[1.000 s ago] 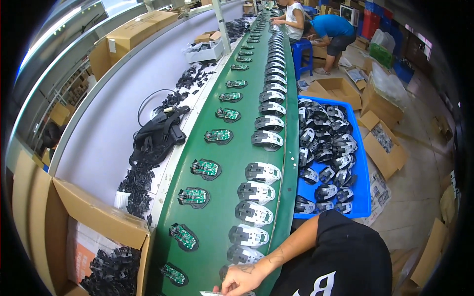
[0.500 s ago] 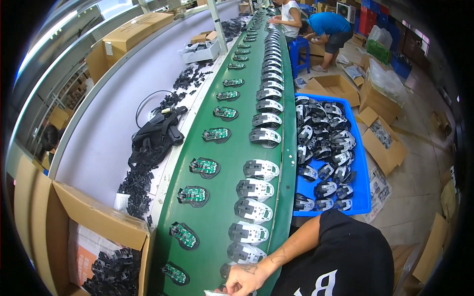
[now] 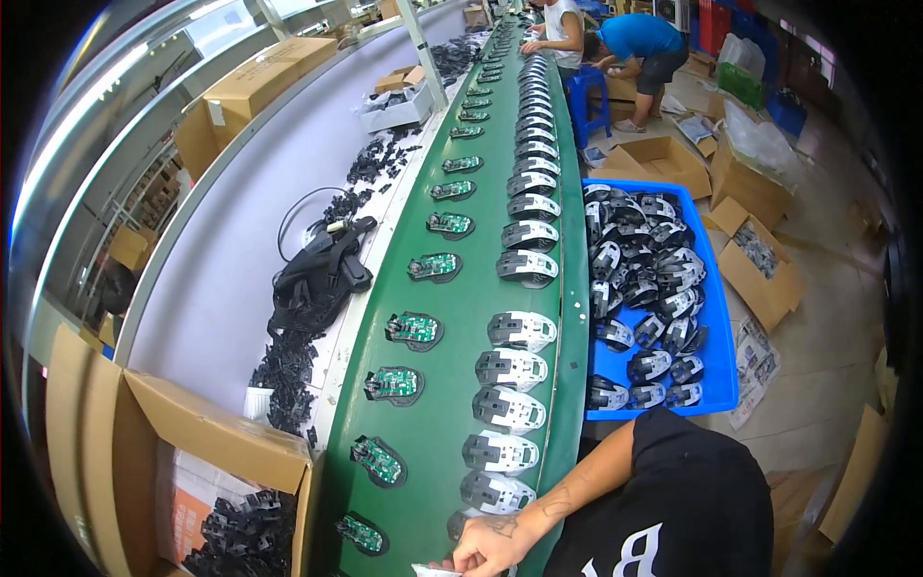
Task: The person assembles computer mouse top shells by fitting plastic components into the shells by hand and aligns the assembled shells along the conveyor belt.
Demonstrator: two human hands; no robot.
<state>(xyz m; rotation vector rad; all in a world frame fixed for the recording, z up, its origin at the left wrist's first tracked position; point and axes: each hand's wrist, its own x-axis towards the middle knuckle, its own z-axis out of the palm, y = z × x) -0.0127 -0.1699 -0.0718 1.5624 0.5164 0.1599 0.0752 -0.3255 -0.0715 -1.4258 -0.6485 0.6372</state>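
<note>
Head: view shifts slightly, right hand stays put against green belt; handling hasn't visibly advanced. Fingers pinch a white piece at their tips; it's pale, cropped, kind unclear. White-and-black mouse shells lined up beyond fingers. Left hand unseen.

White lettering marks the black shirt; carton print seems blurred.

Smooth green belt here, softly sheened; the mouse shells look like satiny plastic, the tray glossy plastic, the box matt cardboard, the sleeve matt black cloth!
</note>
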